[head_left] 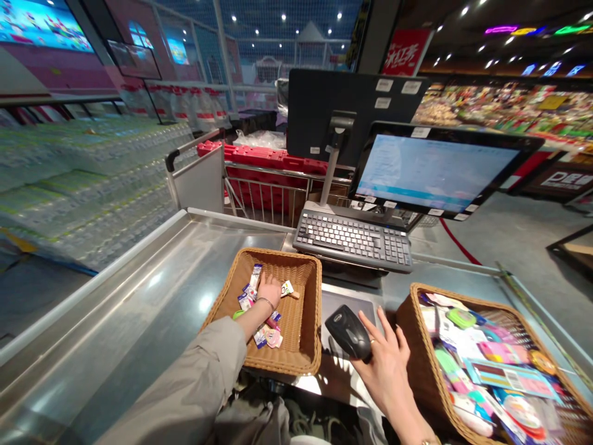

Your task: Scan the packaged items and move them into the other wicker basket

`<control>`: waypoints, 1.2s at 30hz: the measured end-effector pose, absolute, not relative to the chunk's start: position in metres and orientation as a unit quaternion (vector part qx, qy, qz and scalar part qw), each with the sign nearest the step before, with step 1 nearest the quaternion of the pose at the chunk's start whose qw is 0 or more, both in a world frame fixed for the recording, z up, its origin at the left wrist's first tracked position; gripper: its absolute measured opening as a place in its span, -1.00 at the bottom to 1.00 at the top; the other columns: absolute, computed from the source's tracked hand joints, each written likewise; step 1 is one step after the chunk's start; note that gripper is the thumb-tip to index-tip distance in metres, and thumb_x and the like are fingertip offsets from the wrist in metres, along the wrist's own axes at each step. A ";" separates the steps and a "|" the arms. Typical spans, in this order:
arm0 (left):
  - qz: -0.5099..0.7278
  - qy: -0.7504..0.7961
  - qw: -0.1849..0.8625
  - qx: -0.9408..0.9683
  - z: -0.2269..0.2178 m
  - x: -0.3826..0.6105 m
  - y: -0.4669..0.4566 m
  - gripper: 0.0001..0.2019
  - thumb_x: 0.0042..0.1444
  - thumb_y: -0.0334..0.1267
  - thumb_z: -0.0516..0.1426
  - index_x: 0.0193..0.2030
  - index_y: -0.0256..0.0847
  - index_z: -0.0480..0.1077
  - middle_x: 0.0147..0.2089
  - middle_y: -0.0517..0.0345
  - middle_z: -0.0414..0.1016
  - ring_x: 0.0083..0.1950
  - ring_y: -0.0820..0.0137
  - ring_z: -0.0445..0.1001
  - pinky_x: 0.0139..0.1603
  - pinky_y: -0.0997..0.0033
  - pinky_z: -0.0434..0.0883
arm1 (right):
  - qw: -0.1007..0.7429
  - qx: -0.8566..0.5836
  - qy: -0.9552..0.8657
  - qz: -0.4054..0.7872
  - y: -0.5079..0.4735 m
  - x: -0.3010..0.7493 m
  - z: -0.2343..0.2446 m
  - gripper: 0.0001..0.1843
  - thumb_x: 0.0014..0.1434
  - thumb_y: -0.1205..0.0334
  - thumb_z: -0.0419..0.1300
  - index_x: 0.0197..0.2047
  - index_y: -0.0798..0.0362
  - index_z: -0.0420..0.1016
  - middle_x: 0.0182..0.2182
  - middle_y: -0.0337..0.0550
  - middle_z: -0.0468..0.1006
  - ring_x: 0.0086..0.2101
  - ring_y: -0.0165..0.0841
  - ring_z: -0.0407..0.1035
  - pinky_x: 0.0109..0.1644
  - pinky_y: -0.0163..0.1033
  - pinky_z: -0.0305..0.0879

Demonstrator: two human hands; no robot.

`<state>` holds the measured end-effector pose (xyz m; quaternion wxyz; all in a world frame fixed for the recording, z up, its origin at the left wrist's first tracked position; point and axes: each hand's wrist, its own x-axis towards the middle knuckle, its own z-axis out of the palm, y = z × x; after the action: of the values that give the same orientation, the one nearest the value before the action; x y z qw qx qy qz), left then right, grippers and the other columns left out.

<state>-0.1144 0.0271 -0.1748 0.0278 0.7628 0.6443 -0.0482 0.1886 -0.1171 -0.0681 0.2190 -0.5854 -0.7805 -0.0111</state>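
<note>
My left hand reaches into a woven wicker basket, its fingers down among small wrapped packets. Whether it grips one of them is hidden. A small cream packet lies just beyond it in the basket. My right hand is at a black handheld barcode scanner, which it holds against the palm above a dark scanner plate. To its right stands a second wicker basket, packed with many flat, colourful packaged goods.
I am at a steel checkout counter. A keyboard and a till screen stand directly ahead, with a wire shopping cart behind them. Stacked bottled water lies left, and shop shelves lie far right.
</note>
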 end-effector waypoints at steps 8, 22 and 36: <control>-0.017 0.649 0.071 0.757 -0.146 -0.115 0.020 -0.66 0.07 -0.17 0.15 -0.02 -0.20 0.30 -0.07 -0.05 0.55 -0.05 0.17 0.53 0.22 0.05 0.20 | 0.223 -0.580 -0.783 -0.012 -0.118 0.188 -0.066 -0.87 0.04 0.23 0.16 -0.31 -0.02 0.50 0.18 -0.19 0.41 0.33 -0.01 -0.05 0.27 0.30 -0.11; 0.059 0.659 0.134 0.737 -0.137 -0.131 0.008 -0.54 0.00 0.03 0.24 0.00 -0.06 0.28 -0.13 0.17 0.58 -0.03 0.23 0.54 0.03 0.28 0.34 | 0.236 -0.568 -0.788 0.000 -0.116 0.185 -0.070 -0.89 0.03 0.21 0.18 -0.36 -0.02 0.51 0.16 -0.19 0.43 0.32 0.02 -0.04 0.26 0.30 -0.11; -0.024 0.673 0.059 0.737 -0.135 -0.165 -0.008 -0.17 -0.09 -0.06 0.33 0.32 -0.10 0.13 0.43 -0.09 0.09 0.45 0.01 -0.03 0.40 -0.13 -0.08 | 0.254 -0.542 -0.801 -0.027 -0.116 0.185 -0.074 -0.89 0.03 0.19 0.18 -0.35 -0.03 0.50 0.13 -0.16 0.46 0.30 0.01 0.01 0.24 0.29 -0.09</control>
<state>-0.1651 -0.0084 -0.1349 0.0594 0.7368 0.6730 -0.0242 0.1846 -0.1156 -0.0744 0.2537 -0.5423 -0.8005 -0.0269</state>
